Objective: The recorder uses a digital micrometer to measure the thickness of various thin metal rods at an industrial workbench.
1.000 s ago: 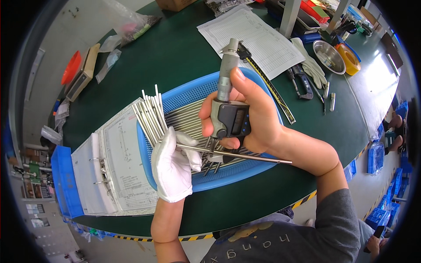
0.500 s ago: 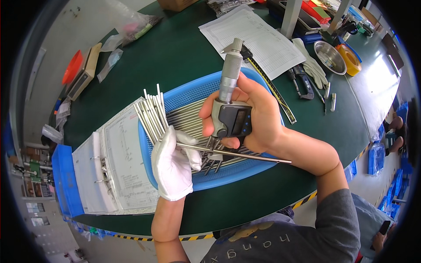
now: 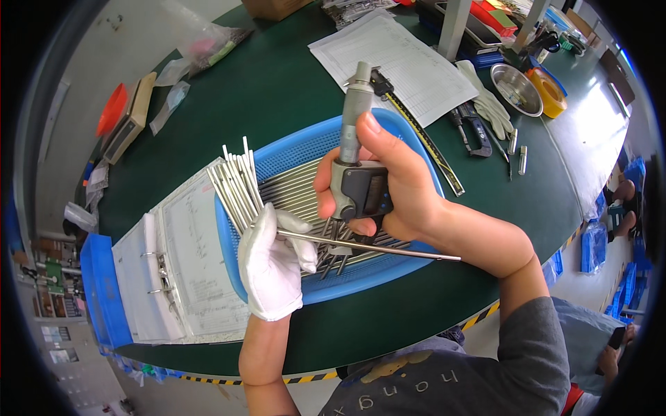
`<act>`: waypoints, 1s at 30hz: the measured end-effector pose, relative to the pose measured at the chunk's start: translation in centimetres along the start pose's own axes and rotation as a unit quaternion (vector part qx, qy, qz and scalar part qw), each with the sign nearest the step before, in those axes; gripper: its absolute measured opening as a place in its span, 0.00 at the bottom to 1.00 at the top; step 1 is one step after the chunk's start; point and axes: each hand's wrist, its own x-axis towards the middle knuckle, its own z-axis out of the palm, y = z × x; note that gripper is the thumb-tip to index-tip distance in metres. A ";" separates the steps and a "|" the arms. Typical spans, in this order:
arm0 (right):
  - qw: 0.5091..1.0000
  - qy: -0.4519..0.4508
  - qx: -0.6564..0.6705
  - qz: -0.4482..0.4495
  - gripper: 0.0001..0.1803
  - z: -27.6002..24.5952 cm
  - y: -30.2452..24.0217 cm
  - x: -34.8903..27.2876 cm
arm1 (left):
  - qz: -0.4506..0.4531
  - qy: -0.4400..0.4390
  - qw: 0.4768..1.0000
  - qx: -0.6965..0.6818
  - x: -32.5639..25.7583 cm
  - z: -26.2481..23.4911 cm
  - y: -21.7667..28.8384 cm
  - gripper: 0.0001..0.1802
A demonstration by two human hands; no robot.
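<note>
Hands (image 3: 277,267) gauge rod (image 3: 368,246); basket (image 3: 305,156) seemingly holds rods.

1. My left hand (image 3: 276,267), in a white glove, is curled shut just left of the gauge (image 3: 361,187).
2. My bare right hand (image 3: 395,187) wraps around that gauge, thumb raised along its barrel.

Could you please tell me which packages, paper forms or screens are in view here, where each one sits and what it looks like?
Micrometer screen: dark rectangle, in the right hand.
Printed form: white sheet, far side of the table.
Open binder: white pages, left of the blue basket.
Clear plastic bags: far left.
Cardboard box: brown, far edge.
</note>
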 end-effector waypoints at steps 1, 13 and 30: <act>1.000 0.004 -0.001 -0.003 0.37 0.0 -0.1 0.0 | 0.000 0.017 1.000 -0.007 0.0 0.1 0.1 0.22; 0.998 -0.016 0.057 0.009 0.39 0.0 0.0 0.0 | 0.036 0.030 0.999 -0.007 0.0 -0.1 0.1 0.20; 1.000 -0.005 0.016 0.010 0.37 -0.1 -0.1 0.1 | 0.017 0.030 0.986 0.161 0.0 0.2 0.3 0.22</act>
